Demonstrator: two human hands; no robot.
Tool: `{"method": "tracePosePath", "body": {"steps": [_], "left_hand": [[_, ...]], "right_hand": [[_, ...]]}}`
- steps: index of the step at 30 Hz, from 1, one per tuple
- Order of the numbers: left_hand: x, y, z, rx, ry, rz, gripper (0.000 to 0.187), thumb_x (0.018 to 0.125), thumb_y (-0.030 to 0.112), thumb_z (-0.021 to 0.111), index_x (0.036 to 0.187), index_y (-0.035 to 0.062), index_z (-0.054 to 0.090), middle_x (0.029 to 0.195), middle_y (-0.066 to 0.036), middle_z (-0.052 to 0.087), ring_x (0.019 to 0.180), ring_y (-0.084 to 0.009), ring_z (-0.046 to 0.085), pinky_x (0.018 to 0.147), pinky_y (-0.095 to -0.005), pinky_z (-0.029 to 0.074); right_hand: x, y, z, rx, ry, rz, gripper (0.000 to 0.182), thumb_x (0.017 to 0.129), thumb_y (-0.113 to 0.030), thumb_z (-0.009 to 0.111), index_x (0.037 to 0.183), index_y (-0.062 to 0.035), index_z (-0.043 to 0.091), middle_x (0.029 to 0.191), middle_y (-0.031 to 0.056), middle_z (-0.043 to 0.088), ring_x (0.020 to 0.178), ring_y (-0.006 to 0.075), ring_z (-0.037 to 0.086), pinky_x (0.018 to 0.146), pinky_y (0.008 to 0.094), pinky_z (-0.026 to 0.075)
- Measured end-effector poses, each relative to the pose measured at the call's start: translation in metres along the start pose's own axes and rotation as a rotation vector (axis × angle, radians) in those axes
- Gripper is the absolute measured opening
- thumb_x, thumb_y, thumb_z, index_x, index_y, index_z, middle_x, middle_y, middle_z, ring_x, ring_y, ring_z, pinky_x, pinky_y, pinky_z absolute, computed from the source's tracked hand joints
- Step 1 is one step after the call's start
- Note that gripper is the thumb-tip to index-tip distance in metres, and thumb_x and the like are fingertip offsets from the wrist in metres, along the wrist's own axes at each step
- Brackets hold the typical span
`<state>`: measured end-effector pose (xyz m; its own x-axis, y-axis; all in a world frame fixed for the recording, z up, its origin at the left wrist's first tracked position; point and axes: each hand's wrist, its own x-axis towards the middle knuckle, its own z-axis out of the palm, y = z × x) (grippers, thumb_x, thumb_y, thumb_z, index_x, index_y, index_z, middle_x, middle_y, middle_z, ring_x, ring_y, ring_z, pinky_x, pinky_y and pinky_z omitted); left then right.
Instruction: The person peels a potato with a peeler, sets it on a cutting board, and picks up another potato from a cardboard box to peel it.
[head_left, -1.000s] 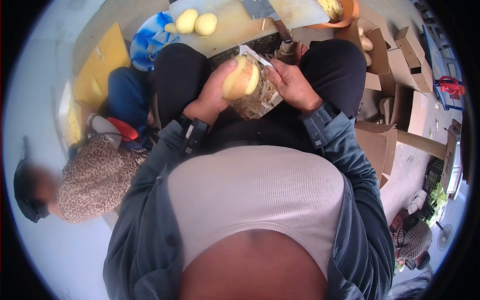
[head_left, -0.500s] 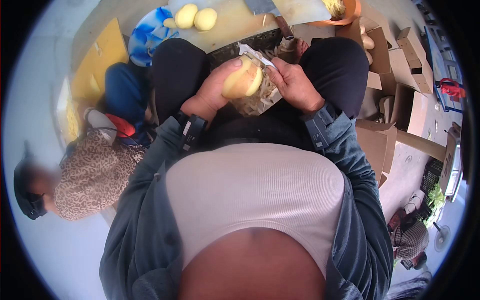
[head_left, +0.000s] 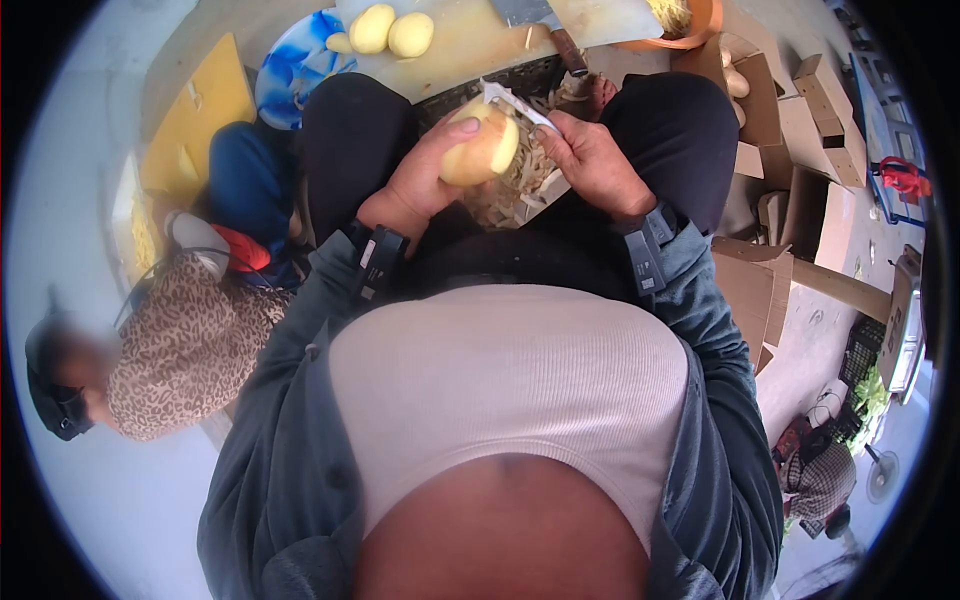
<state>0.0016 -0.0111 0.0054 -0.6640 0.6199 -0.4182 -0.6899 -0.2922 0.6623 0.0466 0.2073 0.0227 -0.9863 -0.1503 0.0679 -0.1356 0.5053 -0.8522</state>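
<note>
- While gripped in the left hand (head_left: 425, 180), potato (head_left: 478, 150) held between the knees, just above a heap of peelings (head_left: 520, 185); partly peeled, pale yellow on the side toward the peeler.
- Left hand clenched round the potato, thumb across its top.
- Right hand (head_left: 590, 165) just right of the potato, closed on a white peeler (head_left: 515, 100); blade end laid against the potato's upper edge.
- Beyond the potato, a board (head_left: 470, 45) with two peeled potatoes (head_left: 392, 32) on it, left of a cleaver (head_left: 545, 25).
- Left of the board, a blue and white plate (head_left: 295, 75).
- Right of the board, an orange bowl (head_left: 690, 30) of shreds, only partly in view.
- Far right of the potato, open cardboard boxes (head_left: 800, 110) on the floor.
- Far left of the potato, another person in a leopard-print top (head_left: 185, 345), seated low.
</note>
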Motion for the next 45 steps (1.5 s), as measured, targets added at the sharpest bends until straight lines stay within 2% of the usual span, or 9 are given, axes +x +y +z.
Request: {"method": "tracePosePath", "body": {"steps": [16, 18, 24, 27, 34, 36, 40, 42, 45], "left_hand": [[0.002, -0.003, 0.000, 0.001, 0.011, -0.020, 0.044, 0.090, 0.037, 0.057, 0.125, 0.0103, 0.053, 0.105, -0.004, 0.063, 0.088, -0.0154, 0.063, 0.054, -0.0315, 0.053], [0.001, -0.003, -0.001, -0.037, -0.003, -0.012, 0.043, 0.093, 0.037, 0.053, 0.123, 0.0060, 0.050, 0.104, -0.011, 0.061, 0.084, -0.0222, 0.062, 0.059, -0.0369, 0.053], [-0.002, -0.001, 0.009, -0.178, 0.122, -0.020, 0.041, 0.096, 0.039, 0.048, 0.122, 0.0080, 0.050, 0.107, -0.011, 0.061, 0.087, -0.0243, 0.062, 0.062, -0.0375, 0.054], [-0.002, -0.001, 0.009, -0.283, 0.081, -0.023, 0.040, 0.096, 0.040, 0.045, 0.121, 0.0101, 0.051, 0.106, -0.011, 0.062, 0.085, -0.0265, 0.063, 0.062, -0.0385, 0.055], [0.005, -0.008, -0.009, -0.190, 0.018, -0.055, 0.038, 0.094, 0.040, 0.047, 0.120, 0.0124, 0.052, 0.102, -0.010, 0.063, 0.075, -0.0287, 0.064, 0.057, -0.0413, 0.056], [0.005, -0.008, -0.005, -0.206, 0.140, -0.070, 0.039, 0.093, 0.041, 0.048, 0.120, 0.0132, 0.052, 0.102, -0.011, 0.062, 0.079, -0.0278, 0.063, 0.059, -0.0430, 0.055], [0.010, -0.011, -0.008, -0.216, 0.133, -0.076, 0.041, 0.091, 0.044, 0.051, 0.120, 0.0154, 0.053, 0.105, -0.010, 0.062, 0.087, -0.0272, 0.062, 0.066, -0.0462, 0.055], [0.016, -0.008, -0.007, -0.314, 0.290, -0.154, 0.044, 0.088, 0.047, 0.053, 0.120, 0.0176, 0.054, 0.109, -0.009, 0.061, 0.096, -0.0272, 0.060, 0.075, -0.0498, 0.052], [0.018, -0.004, -0.004, -0.325, 0.308, -0.157, 0.045, 0.086, 0.049, 0.054, 0.119, 0.0190, 0.055, 0.112, -0.007, 0.060, 0.100, -0.0276, 0.059, 0.080, -0.0507, 0.051]], "right_hand": [[-0.004, -0.011, 0.004, -0.077, -0.015, -0.059, 0.022, 0.093, -0.021, 0.054, 0.086, -0.0003, 0.051, 0.072, 0.0237, 0.057, 0.070, 0.0433, 0.056, 0.059, 0.0466, 0.044], [-0.004, -0.009, 0.007, -0.091, -0.019, -0.054, 0.022, 0.093, -0.021, 0.054, 0.086, -0.0005, 0.051, 0.072, 0.0237, 0.057, 0.070, 0.0432, 0.056, 0.059, 0.0467, 0.044], [-0.006, -0.013, 0.009, -0.085, 0.017, -0.090, 0.022, 0.093, -0.022, 0.053, 0.085, -0.0008, 0.050, 0.070, 0.0237, 0.057, 0.068, 0.0428, 0.057, 0.059, 0.0464, 0.045], [-0.007, -0.012, 0.009, -0.084, -0.004, -0.004, 0.022, 0.093, -0.022, 0.053, 0.085, -0.0008, 0.050, 0.069, 0.0236, 0.057, 0.068, 0.0431, 0.057, 0.059, 0.0467, 0.045], [-0.004, -0.002, 0.016, -0.204, 0.002, -0.153, 0.023, 0.093, -0.023, 0.053, 0.087, -0.0016, 0.050, 0.070, 0.0239, 0.058, 0.067, 0.0428, 0.058, 0.059, 0.0482, 0.046], [-0.005, -0.001, 0.017, -0.229, 0.012, -0.178, 0.023, 0.093, -0.024, 0.053, 0.087, -0.0020, 0.050, 0.070, 0.0237, 0.058, 0.067, 0.0426, 0.058, 0.059, 0.0483, 0.047], [-0.006, 0.000, 0.020, -0.311, -0.051, -0.147, 0.024, 0.093, -0.027, 0.052, 0.089, -0.0029, 0.051, 0.071, 0.0223, 0.060, 0.069, 0.0415, 0.059, 0.061, 0.0485, 0.048], [-0.007, -0.002, 0.023, -0.333, -0.098, -0.137, 0.025, 0.093, -0.027, 0.052, 0.090, -0.0031, 0.051, 0.072, 0.0220, 0.061, 0.070, 0.0412, 0.060, 0.062, 0.0489, 0.049], [-0.009, -0.007, 0.029, -0.232, -0.142, -0.170, 0.022, 0.093, -0.023, 0.052, 0.093, -0.0014, 0.050, 0.073, 0.0231, 0.057, 0.072, 0.0421, 0.057, 0.060, 0.0476, 0.044]]}}
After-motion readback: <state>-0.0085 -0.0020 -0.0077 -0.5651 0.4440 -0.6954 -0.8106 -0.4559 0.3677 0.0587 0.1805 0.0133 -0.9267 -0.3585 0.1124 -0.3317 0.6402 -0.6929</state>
